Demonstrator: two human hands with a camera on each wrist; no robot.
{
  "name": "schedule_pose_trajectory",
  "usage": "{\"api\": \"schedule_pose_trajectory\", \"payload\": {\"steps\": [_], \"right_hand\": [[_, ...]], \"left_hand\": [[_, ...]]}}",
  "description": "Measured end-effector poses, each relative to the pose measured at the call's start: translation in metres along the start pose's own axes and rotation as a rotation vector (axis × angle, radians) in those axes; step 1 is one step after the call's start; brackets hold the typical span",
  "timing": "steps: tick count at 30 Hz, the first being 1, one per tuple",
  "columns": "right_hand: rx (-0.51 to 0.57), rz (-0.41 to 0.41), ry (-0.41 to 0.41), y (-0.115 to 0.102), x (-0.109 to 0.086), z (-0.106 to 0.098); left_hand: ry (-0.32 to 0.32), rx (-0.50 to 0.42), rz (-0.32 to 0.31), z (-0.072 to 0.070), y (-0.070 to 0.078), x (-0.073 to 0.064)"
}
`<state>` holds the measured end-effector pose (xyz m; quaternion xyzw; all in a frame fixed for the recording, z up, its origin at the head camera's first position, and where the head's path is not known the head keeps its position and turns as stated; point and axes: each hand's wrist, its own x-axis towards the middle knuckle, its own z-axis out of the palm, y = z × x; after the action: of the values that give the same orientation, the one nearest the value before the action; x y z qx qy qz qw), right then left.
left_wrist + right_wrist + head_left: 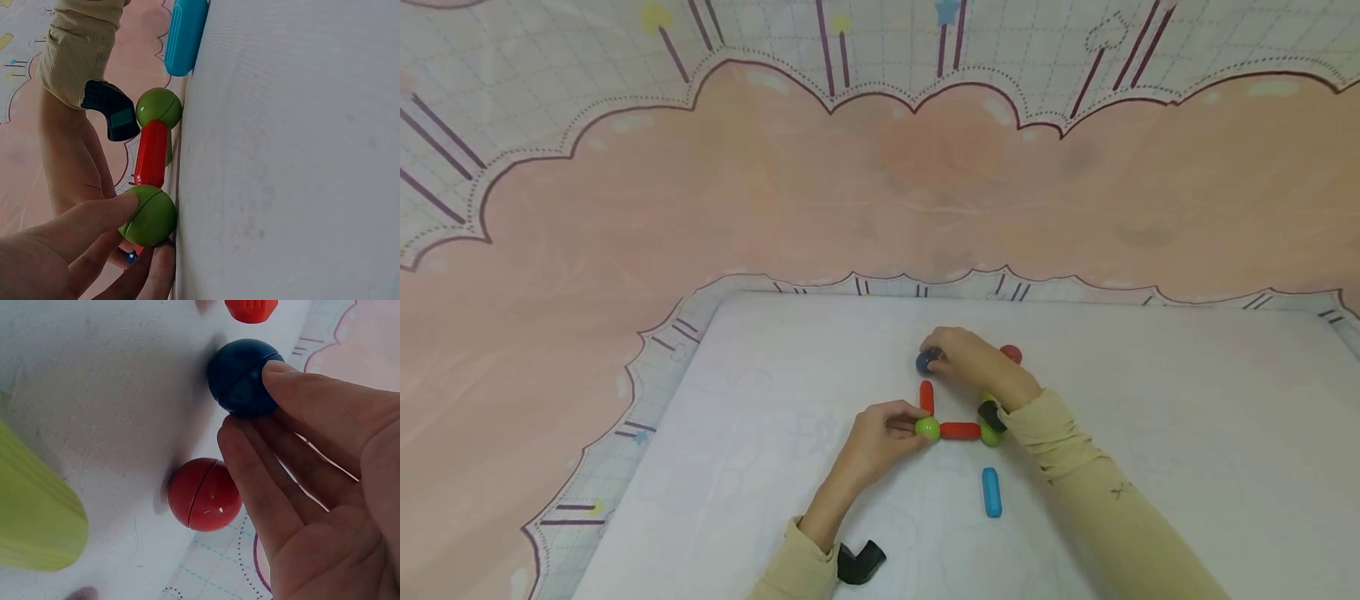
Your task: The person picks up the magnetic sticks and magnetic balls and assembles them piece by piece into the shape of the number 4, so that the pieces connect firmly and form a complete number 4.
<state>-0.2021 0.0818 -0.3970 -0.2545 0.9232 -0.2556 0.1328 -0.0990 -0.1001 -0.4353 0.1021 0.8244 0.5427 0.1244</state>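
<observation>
With thumb and fingers my left hand (pixel 880 439) pinches a green ball (pixel 928 429) on the white tabletop. A red rod (pixel 960 431) runs right from that ball to a second green ball (pixel 159 107). Another red rod (pixel 927 397) points away from the held ball toward the far side. Just beyond its end, my right hand (pixel 973 358) pinches a dark blue ball (pixel 245 378) between thumb and fingers. In the right wrist view a gap separates blue ball and red rod. A red ball (pixel 205 494) lies beside the right fingers.
A blue rod (pixel 992 492) lies nearer the front. A yellow-green rod (pixel 37 506), partly hidden under the right wrist in the head view, extends from the second green ball. Black camera mounts (pixel 861 562) sit at the wrists. A patterned cloth (pixel 850 208) surrounds the white surface.
</observation>
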Motion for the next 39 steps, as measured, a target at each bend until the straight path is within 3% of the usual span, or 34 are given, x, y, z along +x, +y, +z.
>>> {"api": "schedule_pose_trajectory", "payload": {"steps": [12,22,39], "right_hand": [[-0.021,0.01,-0.059,-0.007,-0.004,-0.004],[0.02,0.065,-0.097,-0.01,-0.005,-0.003],[0.008,0.059,-0.034,-0.003,-0.012,-0.002]], "left_hand": [[-0.003,-0.007,-0.013,-0.001,0.002,0.001],[-0.011,-0.01,0.0,-0.001,0.001,0.001],[-0.016,0.016,-0.017,-0.002,0.004,0.001]]}}
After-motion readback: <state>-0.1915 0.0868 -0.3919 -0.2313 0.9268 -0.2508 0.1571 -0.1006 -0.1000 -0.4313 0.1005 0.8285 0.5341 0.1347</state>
